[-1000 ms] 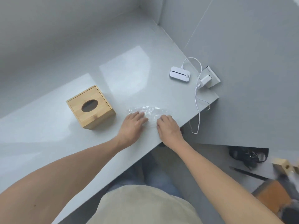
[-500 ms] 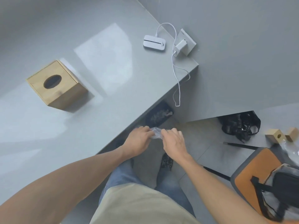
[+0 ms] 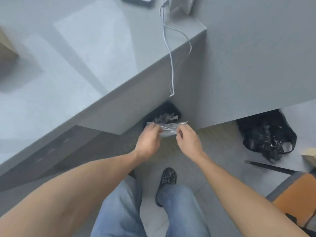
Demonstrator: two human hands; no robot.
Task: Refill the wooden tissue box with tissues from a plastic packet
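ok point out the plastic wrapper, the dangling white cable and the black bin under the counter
clear plastic wrapper [image 3: 168,130], head view, on the crumpled middle between the two hands
white cable [image 3: 171,65], head view, on the stretch hanging over the counter edge
black bin [image 3: 168,109], head view, on its far rim

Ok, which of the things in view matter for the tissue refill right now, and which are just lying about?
Job:
- clear plastic wrapper, held between left hand and right hand
- bin under the counter, below the wrapper
- wooden box, only a corner showing at the left edge

Lying about:
- white cable
- black bag
- black rod
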